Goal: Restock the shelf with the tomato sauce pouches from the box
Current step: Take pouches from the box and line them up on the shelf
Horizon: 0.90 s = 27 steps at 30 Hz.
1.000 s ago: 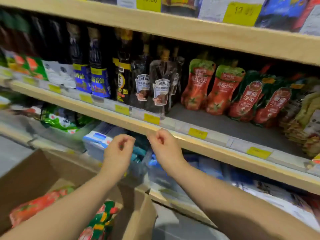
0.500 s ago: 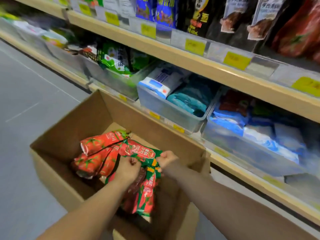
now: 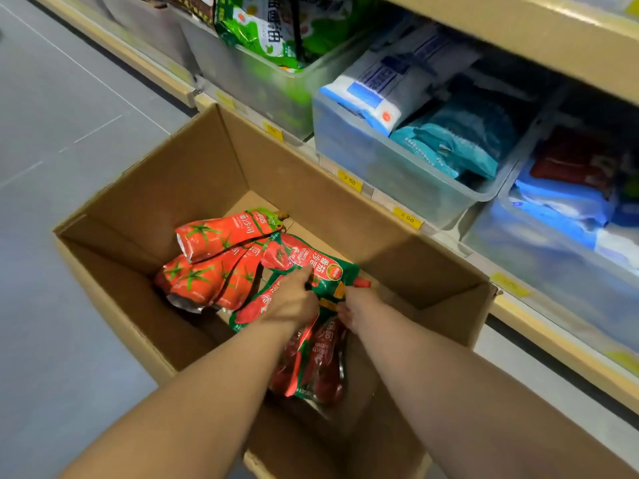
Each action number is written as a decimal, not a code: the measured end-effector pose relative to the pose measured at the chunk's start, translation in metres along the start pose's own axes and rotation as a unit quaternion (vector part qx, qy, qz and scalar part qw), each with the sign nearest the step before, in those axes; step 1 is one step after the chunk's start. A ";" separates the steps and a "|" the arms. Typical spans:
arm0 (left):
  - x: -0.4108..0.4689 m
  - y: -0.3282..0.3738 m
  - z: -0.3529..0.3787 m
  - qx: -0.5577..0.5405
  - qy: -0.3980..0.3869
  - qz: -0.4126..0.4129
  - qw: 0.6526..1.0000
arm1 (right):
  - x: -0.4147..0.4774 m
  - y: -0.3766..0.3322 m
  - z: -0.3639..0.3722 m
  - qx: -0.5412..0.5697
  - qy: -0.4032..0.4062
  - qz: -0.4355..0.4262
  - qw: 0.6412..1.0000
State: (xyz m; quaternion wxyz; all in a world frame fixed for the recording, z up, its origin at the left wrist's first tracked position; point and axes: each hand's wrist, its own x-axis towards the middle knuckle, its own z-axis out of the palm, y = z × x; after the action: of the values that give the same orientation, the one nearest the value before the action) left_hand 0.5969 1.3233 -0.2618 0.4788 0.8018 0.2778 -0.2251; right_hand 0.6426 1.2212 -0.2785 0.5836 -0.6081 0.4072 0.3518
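An open cardboard box [image 3: 193, 174] stands on the floor in front of the shelving. Inside lie several tomato sauce pouches: orange-red ones [image 3: 214, 261] at the left and green-and-red ones [image 3: 321, 267] in the middle, with more [image 3: 318, 368] lower down. My left hand [image 3: 294, 299] is down in the box and grips a green-and-red pouch from above. My right hand [image 3: 356, 305] is beside it, its fingers curled into the same pile of green-and-red pouches; the fingertips are hidden.
Clear plastic bins [image 3: 390, 157] with blue, teal and green packets [image 3: 266, 29] sit on the low shelf behind the box. A wooden shelf edge [image 3: 518, 39] overhangs at top right. Yellow price tags [image 3: 349, 181] line the lower rail. Grey floor [image 3: 62, 133] lies to the left.
My view dropped from the sauce shelf to the box. Both hands went from the shelf edge down into the box and onto the green-and-red pouches.
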 end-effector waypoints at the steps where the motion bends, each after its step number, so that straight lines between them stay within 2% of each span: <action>1: -0.001 0.000 0.002 0.029 -0.016 0.002 0.999 | 0.001 -0.001 -0.001 -0.005 0.005 0.004 1.000; 4: 0.000 0.001 0.009 0.065 -0.036 0.003 0.997 | 0.004 -0.004 -0.005 -0.041 0.015 -0.029 0.999; 7: -0.003 0.003 0.008 0.114 0.030 0.027 0.993 | -0.003 -0.006 -0.005 -0.141 0.044 -0.116 0.982; 10: -0.005 0.009 0.005 0.064 0.139 0.059 0.986 | -0.025 -0.009 -0.003 -0.261 0.071 -0.202 0.941; 12: -0.009 0.013 0.003 0.009 0.149 0.056 0.987 | -0.046 -0.014 -0.007 -0.352 0.055 -0.269 0.895; 13: -0.012 0.016 0.002 -0.016 0.147 0.061 0.987 | -0.060 -0.016 -0.010 -0.369 0.037 -0.287 0.883; 14: -0.014 0.019 0.002 -0.036 0.147 0.065 0.986 | -0.067 -0.020 -0.012 -0.357 0.030 -0.303 0.883; 18: -0.028 0.036 -0.004 -0.095 0.166 0.062 0.979 | -0.106 -0.040 -0.030 -0.422 0.044 -0.447 0.787; 21: -0.040 0.051 -0.012 -0.061 0.158 0.084 0.982 | -0.135 -0.054 -0.047 -0.432 0.019 -0.534 0.726; 27: -0.080 0.123 -0.007 -0.121 0.095 0.191 0.969 | -0.183 -0.081 -0.096 -0.410 -0.008 -0.579 0.705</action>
State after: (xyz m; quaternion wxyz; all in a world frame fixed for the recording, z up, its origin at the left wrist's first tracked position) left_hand 0.6194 1.2630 -0.1293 0.5776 0.7939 0.1890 -0.0170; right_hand 0.6347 1.1397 -0.0716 0.3686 -0.9009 -0.2142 0.0820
